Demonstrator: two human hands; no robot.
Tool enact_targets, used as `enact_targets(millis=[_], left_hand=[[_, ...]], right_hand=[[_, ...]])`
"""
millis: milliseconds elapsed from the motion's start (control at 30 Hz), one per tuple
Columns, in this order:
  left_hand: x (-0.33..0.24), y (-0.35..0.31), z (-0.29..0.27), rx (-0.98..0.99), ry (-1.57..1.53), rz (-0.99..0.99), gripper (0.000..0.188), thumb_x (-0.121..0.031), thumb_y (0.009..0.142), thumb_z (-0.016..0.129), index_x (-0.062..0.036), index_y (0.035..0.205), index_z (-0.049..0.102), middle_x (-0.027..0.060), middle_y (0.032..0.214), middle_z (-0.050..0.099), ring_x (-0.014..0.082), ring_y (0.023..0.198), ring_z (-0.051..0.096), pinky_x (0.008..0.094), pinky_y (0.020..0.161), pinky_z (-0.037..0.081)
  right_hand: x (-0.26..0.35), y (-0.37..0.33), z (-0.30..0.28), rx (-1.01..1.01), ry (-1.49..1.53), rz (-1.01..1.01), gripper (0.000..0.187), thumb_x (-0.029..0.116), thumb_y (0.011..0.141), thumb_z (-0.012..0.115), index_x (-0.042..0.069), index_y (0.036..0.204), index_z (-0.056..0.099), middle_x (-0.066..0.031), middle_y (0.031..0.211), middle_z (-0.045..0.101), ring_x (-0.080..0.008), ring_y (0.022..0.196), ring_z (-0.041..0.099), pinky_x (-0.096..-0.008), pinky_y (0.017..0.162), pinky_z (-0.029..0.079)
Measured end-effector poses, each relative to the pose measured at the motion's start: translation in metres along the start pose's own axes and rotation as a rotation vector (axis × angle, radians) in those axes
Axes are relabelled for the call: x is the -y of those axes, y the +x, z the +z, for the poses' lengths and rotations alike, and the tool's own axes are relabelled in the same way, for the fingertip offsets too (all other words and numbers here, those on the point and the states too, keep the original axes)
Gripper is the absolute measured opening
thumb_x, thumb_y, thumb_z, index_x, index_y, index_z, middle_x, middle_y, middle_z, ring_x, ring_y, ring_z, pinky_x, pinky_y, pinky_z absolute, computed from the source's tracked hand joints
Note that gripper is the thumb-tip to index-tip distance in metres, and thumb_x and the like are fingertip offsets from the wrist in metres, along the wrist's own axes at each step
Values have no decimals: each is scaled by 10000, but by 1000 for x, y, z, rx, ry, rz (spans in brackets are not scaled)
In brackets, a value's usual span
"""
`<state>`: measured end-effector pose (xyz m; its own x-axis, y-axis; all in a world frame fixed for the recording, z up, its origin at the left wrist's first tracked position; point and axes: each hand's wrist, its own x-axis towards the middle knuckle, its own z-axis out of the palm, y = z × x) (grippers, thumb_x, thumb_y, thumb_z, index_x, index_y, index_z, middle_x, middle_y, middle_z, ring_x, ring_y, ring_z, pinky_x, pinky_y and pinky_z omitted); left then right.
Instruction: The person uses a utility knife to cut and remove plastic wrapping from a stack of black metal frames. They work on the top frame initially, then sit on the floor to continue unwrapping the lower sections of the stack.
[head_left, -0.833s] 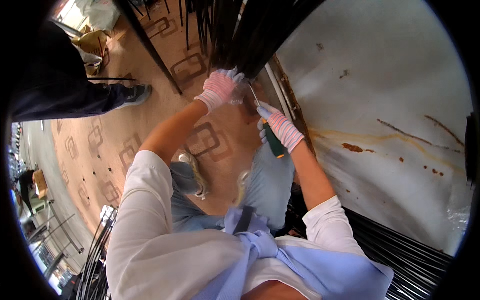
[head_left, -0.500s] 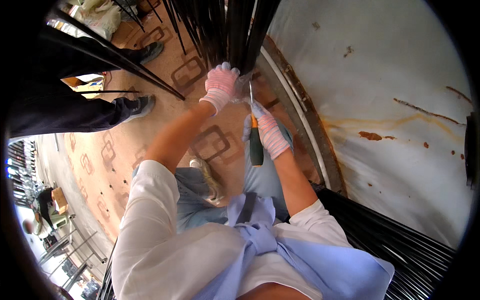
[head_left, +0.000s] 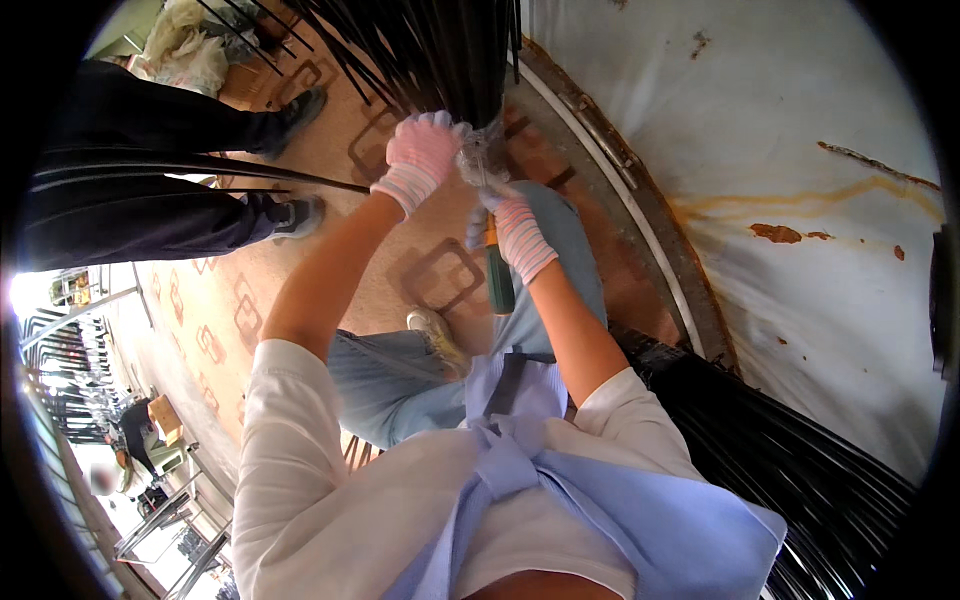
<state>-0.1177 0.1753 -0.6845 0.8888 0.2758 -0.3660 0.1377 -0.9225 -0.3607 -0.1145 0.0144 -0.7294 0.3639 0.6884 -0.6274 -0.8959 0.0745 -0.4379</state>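
Observation:
A bundle of long black rods (head_left: 470,70) comes down in front of me, its lower end wrapped in crumpled clear plastic (head_left: 482,158). My left hand (head_left: 422,158), in a pink-and-white striped glove, is closed on the plastic at the bundle's left side; its fingertips are partly hidden. In a matching glove, my right hand (head_left: 522,235) grips a screwdriver (head_left: 499,280) with a green and orange handle, just below the wrapped end. The handle points back toward me. The screwdriver's tip is lost against the plastic.
At the left stands another person in dark trousers (head_left: 150,215), beside several black rods (head_left: 250,172). A curved, rusty-edged rim (head_left: 640,190) borders a pale stained sheet (head_left: 790,120) at the right. More black rods (head_left: 760,430) lie at my lower right. Patterned flooring (head_left: 330,260) lies below.
The view has shifted a little. Both hands sit slightly farther left in it. The screwdriver's shaft, plain before, is now mostly hidden at the plastic, and my right hand is nearer the wrapped end.

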Motion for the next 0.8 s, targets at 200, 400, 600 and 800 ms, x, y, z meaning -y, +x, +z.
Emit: enact_targets(millis=[200,400,600,800], left_hand=[[-9,-5,17,-51,-401,-101,329,-267,817,527,-118,1110,536,111,1064,558,288,1012,532,406,818,460],[-1,13,-13,221,-323,-3,311,-100,796,512,-96,1106,527,121,1124,553,303,1052,534,415,819,477],[-1,15,8,127,-298,25,286,-104,798,513,-47,1078,525,128,1104,553,300,1038,537,404,813,483],[3,15,19,-1,-308,102,335,-126,690,566,-14,1004,520,156,923,587,306,880,573,359,753,486]], right_hand=[[3,10,1,-42,4,7,200,218,852,553,82,999,556,-47,605,494,-151,409,403,-293,355,353],[6,14,11,-147,-105,-23,222,258,851,536,97,727,448,-37,572,473,-135,407,372,-282,352,303],[7,24,15,-162,-99,73,229,265,853,534,104,724,436,-31,554,448,-141,408,374,-293,353,308],[-4,33,8,-21,104,69,207,228,862,510,113,717,417,-15,541,415,-131,401,339,-284,354,280]])
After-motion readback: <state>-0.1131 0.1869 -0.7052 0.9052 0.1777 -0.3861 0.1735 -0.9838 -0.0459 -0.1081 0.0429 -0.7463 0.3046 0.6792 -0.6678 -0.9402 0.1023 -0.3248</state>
